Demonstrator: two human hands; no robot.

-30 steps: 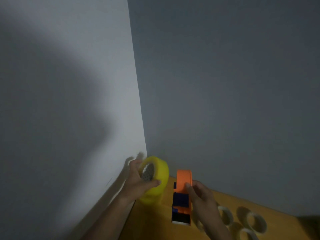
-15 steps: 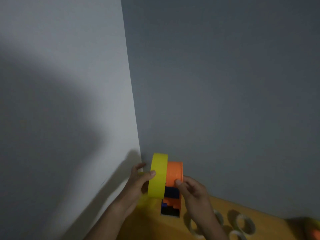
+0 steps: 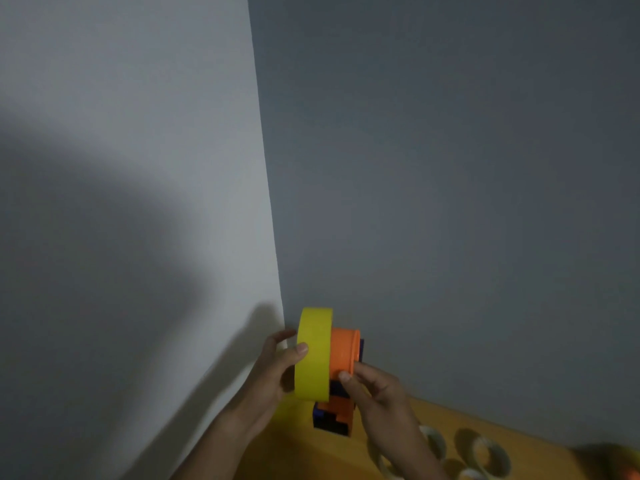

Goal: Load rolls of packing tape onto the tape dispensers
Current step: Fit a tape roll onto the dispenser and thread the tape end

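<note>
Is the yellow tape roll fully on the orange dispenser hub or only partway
Partway at most. The yellow tape roll sits at the left end of the orange cylindrical hub, most of which still shows bare. Actual overlap: cannot tell.

A yellow tape roll stands on edge, pressed against the orange dispenser hub's left side.

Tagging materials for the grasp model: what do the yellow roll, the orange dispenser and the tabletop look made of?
Yellow tape roll: likely plastic film tape, smooth, evenly coloured, faint sheen.
Orange dispenser: looks like moulded plastic, matt, uniform orange drum with dark blocky parts below.
Table: probably wood or wood-look laminate, warm yellow-brown; too dim to see grain.
</note>
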